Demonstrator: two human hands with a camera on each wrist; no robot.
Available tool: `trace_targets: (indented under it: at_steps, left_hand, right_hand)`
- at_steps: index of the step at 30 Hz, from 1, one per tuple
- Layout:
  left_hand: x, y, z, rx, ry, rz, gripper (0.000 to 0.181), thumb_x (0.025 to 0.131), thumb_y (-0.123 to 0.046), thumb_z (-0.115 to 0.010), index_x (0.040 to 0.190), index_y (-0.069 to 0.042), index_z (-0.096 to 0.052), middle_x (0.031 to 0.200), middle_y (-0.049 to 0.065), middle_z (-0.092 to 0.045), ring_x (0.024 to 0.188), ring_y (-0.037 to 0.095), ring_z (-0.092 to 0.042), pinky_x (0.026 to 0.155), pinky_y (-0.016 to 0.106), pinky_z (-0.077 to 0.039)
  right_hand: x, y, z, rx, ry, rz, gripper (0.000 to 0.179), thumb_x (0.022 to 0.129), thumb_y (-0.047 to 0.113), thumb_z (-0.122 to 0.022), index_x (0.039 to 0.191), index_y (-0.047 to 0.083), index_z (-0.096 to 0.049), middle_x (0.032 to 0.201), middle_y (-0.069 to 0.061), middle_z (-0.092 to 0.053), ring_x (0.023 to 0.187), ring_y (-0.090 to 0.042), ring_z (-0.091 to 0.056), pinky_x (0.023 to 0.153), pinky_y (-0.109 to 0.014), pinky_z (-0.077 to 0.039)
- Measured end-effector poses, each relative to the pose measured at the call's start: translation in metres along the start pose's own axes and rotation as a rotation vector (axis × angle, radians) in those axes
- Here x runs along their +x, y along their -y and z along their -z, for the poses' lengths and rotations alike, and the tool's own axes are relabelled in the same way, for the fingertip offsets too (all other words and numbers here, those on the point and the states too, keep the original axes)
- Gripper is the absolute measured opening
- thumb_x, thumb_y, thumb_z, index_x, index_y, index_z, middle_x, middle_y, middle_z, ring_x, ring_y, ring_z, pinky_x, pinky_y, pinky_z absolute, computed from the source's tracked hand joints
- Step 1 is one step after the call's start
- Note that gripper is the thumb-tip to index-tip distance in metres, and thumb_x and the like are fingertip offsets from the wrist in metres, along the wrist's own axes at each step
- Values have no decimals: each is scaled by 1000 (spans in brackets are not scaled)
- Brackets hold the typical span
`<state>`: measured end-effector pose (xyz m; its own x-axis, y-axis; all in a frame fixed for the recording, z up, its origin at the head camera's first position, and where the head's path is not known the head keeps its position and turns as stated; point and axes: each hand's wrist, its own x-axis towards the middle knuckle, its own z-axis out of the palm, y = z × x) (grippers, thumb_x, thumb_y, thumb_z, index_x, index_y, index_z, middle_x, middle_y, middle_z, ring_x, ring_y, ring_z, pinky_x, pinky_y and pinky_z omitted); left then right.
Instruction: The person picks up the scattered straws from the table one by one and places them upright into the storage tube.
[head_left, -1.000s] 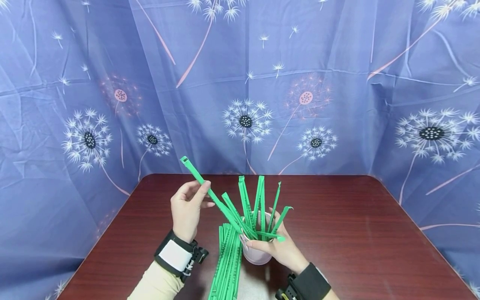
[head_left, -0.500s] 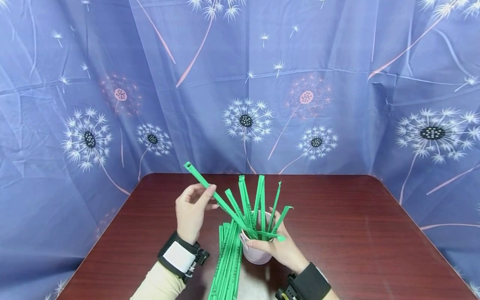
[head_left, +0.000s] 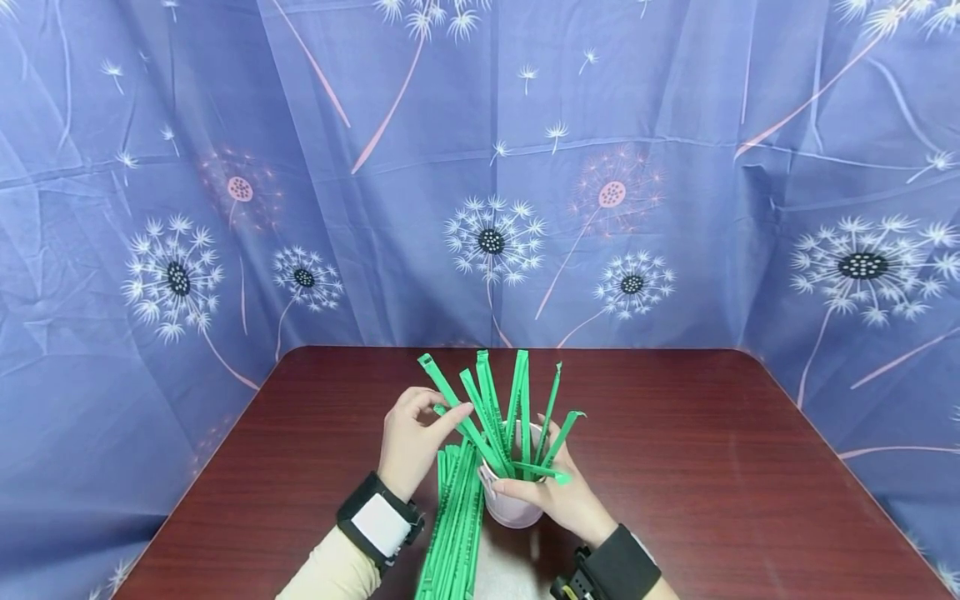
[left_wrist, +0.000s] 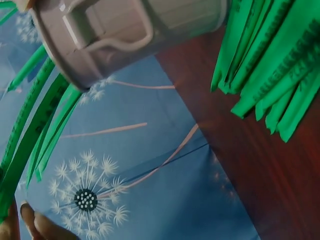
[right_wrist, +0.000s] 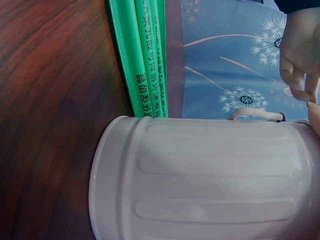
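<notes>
The left hand (head_left: pixel 415 437) pinches one flat green straw in a printed wrapper (head_left: pixel 444 381) between thumb and fingers, partway along its length; the straw slants, upper end leaning out to the left of the cup and lower end down at the cup's mouth. A second green tip shows beside those fingers; whether they hold it too, I cannot tell. The right hand (head_left: pixel 568 493) grips the pale pink, ribbed, round cup (head_left: pixel 513 512) from its right side, thumb on the near side of the rim and fingers round the far side.

More green wrapped straws (head_left: pixel 522 392) stand fanned out in the cup, and one of them lies low across its right rim. The cup has a small looped handle (right_wrist: pixel 250 112) of the same pale pink. Just to the left of the cup lies a thick bundle of green wrapped straws (head_left: pixel 453 525), printed with dark characters. Beneath the cup is a dark red-brown wood-grain table (head_left: pixel 675 450), and beyond the cup hangs a blue-violet cloth with white and pink dandelions (head_left: pixel 405 250).
</notes>
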<state>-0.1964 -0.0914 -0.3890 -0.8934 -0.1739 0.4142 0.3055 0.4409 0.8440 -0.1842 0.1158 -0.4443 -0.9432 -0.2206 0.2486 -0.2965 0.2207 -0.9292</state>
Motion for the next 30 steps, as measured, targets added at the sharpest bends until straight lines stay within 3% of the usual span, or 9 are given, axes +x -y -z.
trace_targets:
  at_steps: [4,8,11,17,21,24,30]
  left_hand:
    - [-2,2,-4,28,72,-3,30,76,-41,-81,74,-13,-70,96,-2,-65,65,10,-61,67,36,-55]
    - [-3,3,-6,33,129,42,31,75,-43,-82,74,-15,-68,92,-5,-66,67,11,-57,65,35,-51]
    - [-4,4,-7,-9,158,101,34,73,-43,-83,77,-12,-69,79,-5,-62,61,12,-52,58,33,-46]
    - [-6,9,-11,-88,209,192,38,72,-38,-85,81,-5,-70,50,-6,-39,47,11,-37,46,27,-32]
    - [-10,11,-17,-113,243,195,36,73,-36,-85,78,-3,-71,54,-6,-49,46,7,-35,47,26,-32]
    - [-10,14,-19,-110,260,175,35,74,-35,-84,78,-2,-73,63,-2,-58,49,7,-38,51,27,-36]
    - [-12,25,-15,54,364,144,48,77,-42,-81,97,0,-71,89,9,-71,73,14,-60,65,37,-52]
  right_hand:
    - [1,0,1,-7,1,-16,81,71,27,-88,142,8,-54,134,-15,-58,142,-38,-36,112,-69,-22]
    - [1,-1,1,-34,6,-20,79,72,29,-87,141,7,-57,142,-19,-52,146,-40,-28,112,-70,-21]
    - [0,-1,1,-63,3,-13,78,72,31,-87,141,7,-58,147,-23,-45,147,-43,-25,111,-72,-21]
    - [-2,1,1,-96,0,-11,83,73,31,-86,145,4,-54,152,-28,-34,144,-47,-31,108,-72,-28]
    - [-1,2,1,-112,0,22,83,74,31,-85,145,2,-52,151,-31,-37,143,-50,-30,106,-73,-29]
    - [1,2,1,-126,2,56,80,74,31,-85,142,1,-56,146,-29,-47,145,-50,-26,108,-74,-25]
    - [0,0,2,-183,5,72,76,74,34,-85,139,3,-59,136,-16,-60,145,-47,-26,108,-73,-24]
